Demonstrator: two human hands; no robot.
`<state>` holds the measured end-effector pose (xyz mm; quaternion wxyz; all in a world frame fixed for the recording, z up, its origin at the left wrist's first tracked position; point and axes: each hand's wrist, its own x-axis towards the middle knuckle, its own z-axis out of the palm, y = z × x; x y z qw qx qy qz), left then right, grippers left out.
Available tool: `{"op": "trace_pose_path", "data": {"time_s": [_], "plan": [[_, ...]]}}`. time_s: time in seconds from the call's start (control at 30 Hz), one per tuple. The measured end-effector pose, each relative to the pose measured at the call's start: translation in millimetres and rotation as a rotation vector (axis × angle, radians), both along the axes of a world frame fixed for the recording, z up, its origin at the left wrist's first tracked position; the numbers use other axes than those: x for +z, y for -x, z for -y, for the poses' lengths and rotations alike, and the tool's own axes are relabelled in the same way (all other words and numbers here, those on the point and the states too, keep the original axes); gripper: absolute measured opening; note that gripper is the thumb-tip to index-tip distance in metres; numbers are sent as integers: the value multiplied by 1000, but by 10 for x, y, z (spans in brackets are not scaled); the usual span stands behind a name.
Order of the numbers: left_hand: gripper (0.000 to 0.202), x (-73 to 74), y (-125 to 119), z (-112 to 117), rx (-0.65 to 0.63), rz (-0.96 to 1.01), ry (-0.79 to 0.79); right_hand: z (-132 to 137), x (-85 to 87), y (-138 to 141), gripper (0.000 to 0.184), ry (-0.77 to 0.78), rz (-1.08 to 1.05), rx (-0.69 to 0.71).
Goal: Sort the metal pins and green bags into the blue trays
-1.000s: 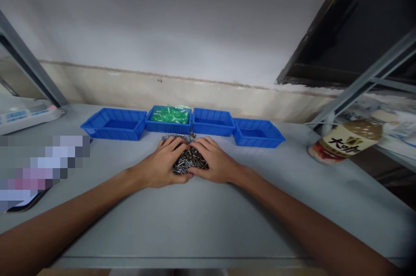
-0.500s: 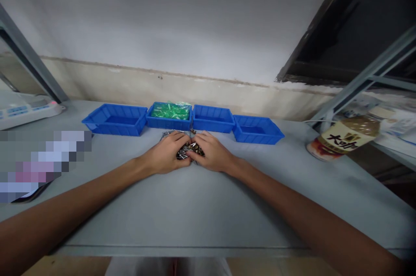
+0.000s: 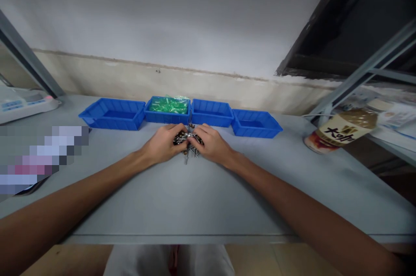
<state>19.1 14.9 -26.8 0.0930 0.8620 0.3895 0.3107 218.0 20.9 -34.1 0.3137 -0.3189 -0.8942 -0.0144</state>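
My left hand (image 3: 162, 145) and my right hand (image 3: 212, 146) are cupped together around a heap of small metal screws (image 3: 188, 142) on the grey table (image 3: 195, 198). Both hands have their fingers curled over the heap, and a few screws stick out below between them. Just behind the hands stands a row of several blue bins. The second bin from the left (image 3: 168, 110) holds a bag of green parts; the far left bin (image 3: 112, 113), the third bin (image 3: 212, 112) and the right bin (image 3: 255, 123) show no contents.
A drink bottle (image 3: 341, 135) lies on its side at the right near a metal shelf frame (image 3: 367, 72). A white scale (image 3: 22, 105) sits at the far left. A blurred-out object (image 3: 39, 159) lies on the table's left side.
Both hands have closed in tighter around the screws, gathering the spread pile into a smaller heap. The view has tilted down slightly, showing the table's near edge.
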Motion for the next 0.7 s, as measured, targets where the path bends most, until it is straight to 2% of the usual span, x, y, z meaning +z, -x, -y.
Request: {"op": "trace_pose_path", "data": {"time_s": [0.4, 0.7], "plan": [[14, -1, 25, -24, 34, 78, -57, -3, 19, -2, 25, 3, -43, -33], [12, 17, 41, -21, 61, 71, -69, -28, 13, -19, 22, 74, -87, -75]]}}
